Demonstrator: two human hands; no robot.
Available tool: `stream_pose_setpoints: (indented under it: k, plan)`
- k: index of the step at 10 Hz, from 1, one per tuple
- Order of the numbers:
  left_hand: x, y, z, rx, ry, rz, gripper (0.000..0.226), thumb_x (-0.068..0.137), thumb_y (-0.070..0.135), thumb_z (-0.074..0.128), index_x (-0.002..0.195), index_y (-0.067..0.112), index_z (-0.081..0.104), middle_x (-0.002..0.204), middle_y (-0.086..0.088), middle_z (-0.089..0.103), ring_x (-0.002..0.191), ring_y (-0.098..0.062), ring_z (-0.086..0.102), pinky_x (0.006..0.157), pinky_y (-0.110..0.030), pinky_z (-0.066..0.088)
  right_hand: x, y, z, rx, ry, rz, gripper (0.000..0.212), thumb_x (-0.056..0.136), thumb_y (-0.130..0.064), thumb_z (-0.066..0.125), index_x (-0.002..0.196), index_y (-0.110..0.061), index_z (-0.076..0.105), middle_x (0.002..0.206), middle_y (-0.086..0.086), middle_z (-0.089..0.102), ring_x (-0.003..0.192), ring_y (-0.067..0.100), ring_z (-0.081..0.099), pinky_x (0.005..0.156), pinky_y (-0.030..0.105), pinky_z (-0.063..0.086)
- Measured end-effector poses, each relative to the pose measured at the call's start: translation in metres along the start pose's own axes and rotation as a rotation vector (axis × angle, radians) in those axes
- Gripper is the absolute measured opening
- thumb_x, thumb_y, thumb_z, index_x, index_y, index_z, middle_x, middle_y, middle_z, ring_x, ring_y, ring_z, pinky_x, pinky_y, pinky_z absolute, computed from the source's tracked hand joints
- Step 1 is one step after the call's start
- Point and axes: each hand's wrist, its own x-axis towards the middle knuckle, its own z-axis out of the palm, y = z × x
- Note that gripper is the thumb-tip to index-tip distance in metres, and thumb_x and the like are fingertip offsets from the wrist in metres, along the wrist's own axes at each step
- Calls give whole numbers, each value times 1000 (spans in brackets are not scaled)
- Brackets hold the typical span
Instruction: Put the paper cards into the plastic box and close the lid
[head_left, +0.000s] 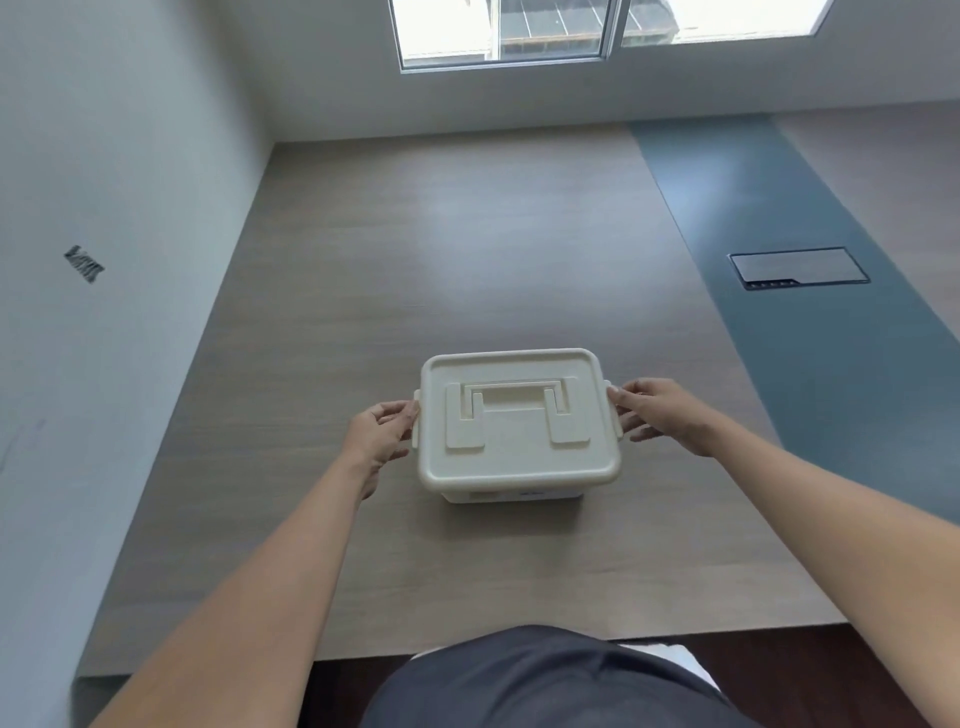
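Near the front middle of the bench (363, 270) I see the cream plastic box (511, 491), its lid (514, 421) sitting flat on top with the carry handle (511, 397) folded down. No paper cards show, and I cannot see inside the box. My left hand (376, 439) is at the left side latch (416, 418), fingers curled and touching it. My right hand (657, 413) is at the right side latch (615, 410), fingertips pressed against it. Whether either latch is snapped down I cannot tell. Both forearms reach in from the bottom corners. Farther right, a blue strip (769, 208) runs along the bench, with a recessed cable hatch (797, 267) set into it. Beyond the bench, a window (597, 31).
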Motion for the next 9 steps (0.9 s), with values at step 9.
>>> stream_pose_setpoints:
  k: [9]
  plan:
    - [-21, -20, 39, 295, 426, 246, 55, 100, 50, 37, 116, 6, 65, 93, -4, 57, 92, -28, 59, 74, -29, 37, -2, 22, 65, -241, 659, -192, 50, 100, -53, 37, 104, -17, 72, 99, 15, 68, 96, 34, 62, 76, 41, 49]
